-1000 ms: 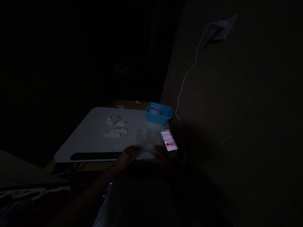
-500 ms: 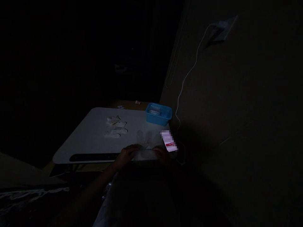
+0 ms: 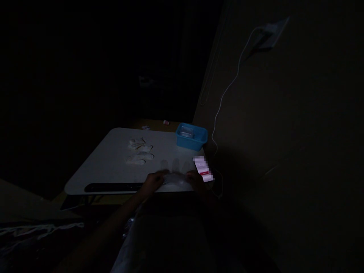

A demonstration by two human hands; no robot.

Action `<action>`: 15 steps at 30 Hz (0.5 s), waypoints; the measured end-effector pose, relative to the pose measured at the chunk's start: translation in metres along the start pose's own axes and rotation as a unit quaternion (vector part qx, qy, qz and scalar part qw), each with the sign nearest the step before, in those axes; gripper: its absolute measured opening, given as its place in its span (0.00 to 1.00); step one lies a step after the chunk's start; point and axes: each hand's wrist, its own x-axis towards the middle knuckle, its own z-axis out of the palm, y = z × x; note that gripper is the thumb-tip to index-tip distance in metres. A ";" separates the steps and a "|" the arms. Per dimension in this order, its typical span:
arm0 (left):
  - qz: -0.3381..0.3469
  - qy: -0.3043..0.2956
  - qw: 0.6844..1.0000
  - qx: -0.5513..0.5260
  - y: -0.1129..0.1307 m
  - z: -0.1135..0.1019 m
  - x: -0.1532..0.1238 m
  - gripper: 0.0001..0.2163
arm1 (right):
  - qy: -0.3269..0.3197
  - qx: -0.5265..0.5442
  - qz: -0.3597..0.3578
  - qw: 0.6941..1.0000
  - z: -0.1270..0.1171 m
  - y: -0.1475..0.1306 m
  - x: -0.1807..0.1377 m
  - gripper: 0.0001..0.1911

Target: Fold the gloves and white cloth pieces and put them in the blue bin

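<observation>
The room is very dark. On the near edge of a white table lies a clear plastic glove, its fingers pointing away from me. My left hand grips its near left edge and my right hand grips its near right edge, with the cuff bunched between them. Several folded white gloves lie further out on the table, left of my hands.
A blue plastic tub stands at the far right corner. A small white and red card lies beside my right hand. A white cable runs down the wall from a socket. A dark strip lines the table's front edge.
Both hands have pushed slightly forward over the table edge and the glove's cuff has crumpled between them; its fingers look shorter now.
</observation>
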 end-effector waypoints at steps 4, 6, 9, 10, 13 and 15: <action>-0.051 0.016 0.997 0.049 0.003 0.002 0.005 0.12 | 0.016 0.016 0.030 0.999 -0.001 -0.003 0.009 0.08; -0.062 0.021 0.996 0.056 0.001 0.003 0.008 0.12 | 0.011 0.020 0.039 0.999 -0.001 -0.006 0.011 0.07; -0.074 0.026 0.996 0.044 -0.003 0.003 0.013 0.11 | 0.003 0.030 0.054 0.998 0.000 -0.008 0.012 0.03; -0.078 0.027 0.996 0.039 -0.005 0.003 0.014 0.10 | 0.001 0.034 0.058 0.998 0.001 -0.008 0.012 0.03; -0.095 0.031 0.995 0.029 -0.009 0.003 0.019 0.09 | 0.005 0.048 0.072 0.996 0.002 -0.008 0.013 0.03; -0.105 0.035 0.994 0.022 -0.012 0.003 0.020 0.09 | 0.011 0.058 0.082 0.995 0.002 -0.007 0.013 0.06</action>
